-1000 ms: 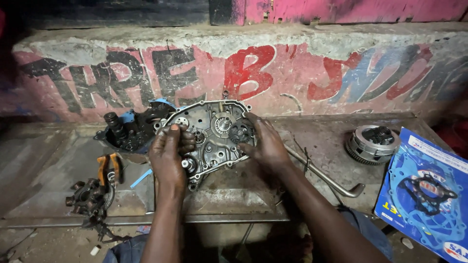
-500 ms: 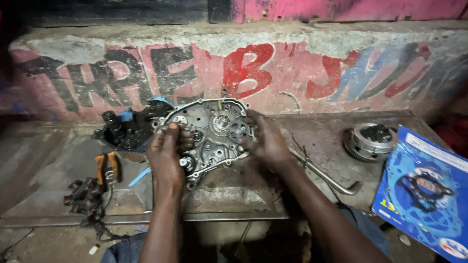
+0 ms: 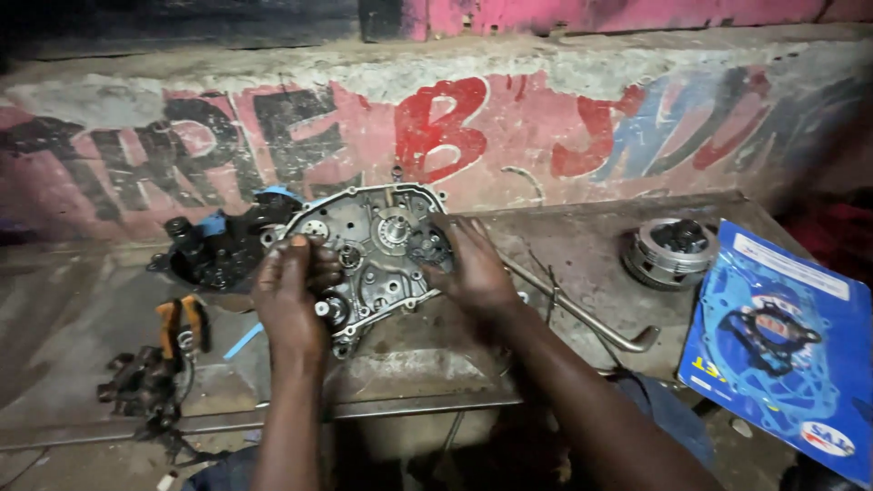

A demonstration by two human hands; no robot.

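Engine cover (image 3: 373, 250) propped near-upright on grimy tabletop (image 3: 564, 245), gripped at both edges: left hand (image 3: 289, 291) fingers curled round it, right hand (image 3: 473, 268) fingers spread. Liable to slip, oily, toppling onto dark casing (image 3: 218, 250) behind.

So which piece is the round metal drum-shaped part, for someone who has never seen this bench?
Start at the painted concrete wall and drop to the dirty metal workbench. Go right of the grey engine casing that both hands hold, past the bent steel rod. The round metal drum-shaped part sits alone by the blue gasket packet, the only circular, ribbed piece.
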